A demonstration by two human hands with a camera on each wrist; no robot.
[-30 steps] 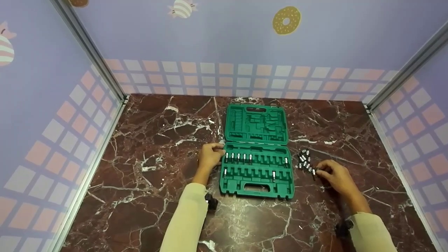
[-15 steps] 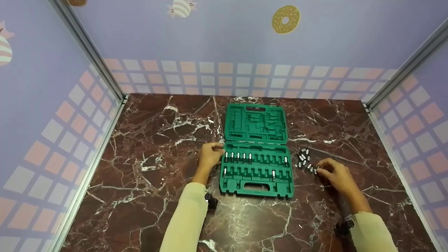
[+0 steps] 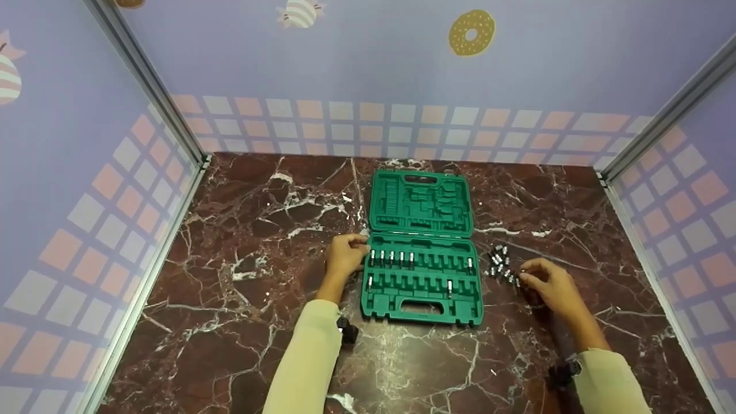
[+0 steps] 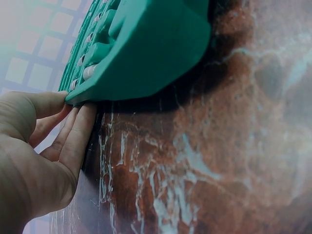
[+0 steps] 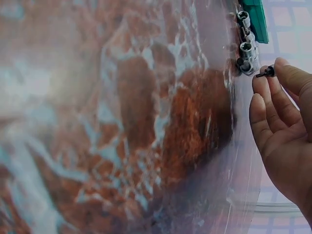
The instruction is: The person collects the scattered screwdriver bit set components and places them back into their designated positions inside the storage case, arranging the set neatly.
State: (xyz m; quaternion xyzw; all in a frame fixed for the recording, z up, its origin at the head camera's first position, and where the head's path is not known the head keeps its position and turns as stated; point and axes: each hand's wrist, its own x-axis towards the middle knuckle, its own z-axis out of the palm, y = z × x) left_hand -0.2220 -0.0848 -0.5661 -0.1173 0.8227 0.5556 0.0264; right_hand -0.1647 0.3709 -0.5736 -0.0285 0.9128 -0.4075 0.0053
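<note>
An open green socket case (image 3: 424,277) lies on the marbled tabletop with its lid (image 3: 421,201) folded back. My left hand (image 3: 343,259) holds the case's left edge; in the left wrist view the thumb lies on the rim and the fingers (image 4: 80,131) are underneath. Several silver-and-black bit sockets (image 3: 392,259) sit in the upper row, and two more stand in the lower row. My right hand (image 3: 552,286), right of the case, pinches a bit socket (image 5: 268,71) between thumb and fingers, its thin dark tip pointing out.
A loose pile of several bit sockets (image 3: 499,260) lies between the case and my right hand. Purple panels with a checked band (image 3: 402,123) enclose the tabletop (image 3: 276,230) at the back and both sides.
My right hand has drawn slightly away from the near end of the pile with a bit socket in its fingers. My left hand and the case have stayed in place.
</note>
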